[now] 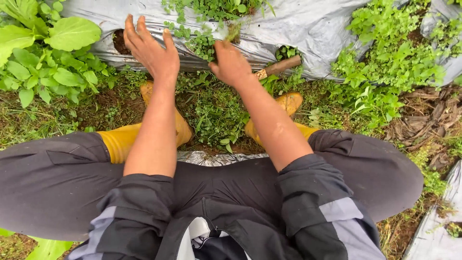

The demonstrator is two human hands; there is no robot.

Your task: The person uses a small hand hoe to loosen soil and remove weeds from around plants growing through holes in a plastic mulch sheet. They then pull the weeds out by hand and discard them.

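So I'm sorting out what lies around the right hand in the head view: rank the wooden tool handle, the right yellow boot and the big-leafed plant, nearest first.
1. Wooden tool handle: just right of the right hand, lying on the silver plastic sheet.
2. Right yellow boot: below the hand, in the weeds.
3. Big-leafed plant: far left, beyond the left hand.

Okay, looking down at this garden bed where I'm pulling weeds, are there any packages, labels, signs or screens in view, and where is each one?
None in view: only silver plastic mulch sheet, green weeds, yellow rubber boots, a wooden-handled tool. Left hand is spread open; right hand grips a small weed tuft.
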